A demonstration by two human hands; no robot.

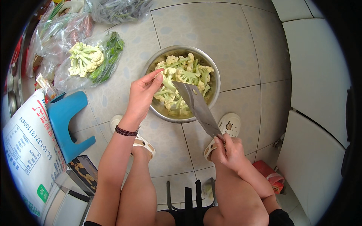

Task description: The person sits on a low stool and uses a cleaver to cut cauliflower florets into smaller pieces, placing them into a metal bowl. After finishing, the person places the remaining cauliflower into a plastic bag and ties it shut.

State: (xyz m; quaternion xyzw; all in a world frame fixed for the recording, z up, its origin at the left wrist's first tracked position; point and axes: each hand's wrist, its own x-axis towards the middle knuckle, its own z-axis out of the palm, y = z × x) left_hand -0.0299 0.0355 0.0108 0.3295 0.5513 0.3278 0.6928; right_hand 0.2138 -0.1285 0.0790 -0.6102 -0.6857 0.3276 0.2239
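Over the left side of a steel bowl (216, 93), my left hand (144, 90) pinches a cauliflower floret (169, 79) between thumb and fingers. My right hand (230, 151) grips the handle of a cleaver (195, 104), its broad blade slanting up and left across the bowl's rim. The blade's far end meets or nearly meets the floret's stem; I cannot tell whether it touches. Cut cauliflower pieces (188, 76) fill much of the bowl, which stands on the tiled floor (203, 25) between and beyond my feet.
A larger cauliflower piece (84, 59) lies on a plastic bag of green vegetables (109, 59) at left. More bagged produce (118, 10) sits farther off. A blue plastic stool (68, 113) and a printed sack (31, 152) stand left. White cabinet fronts (316, 70) line the right.
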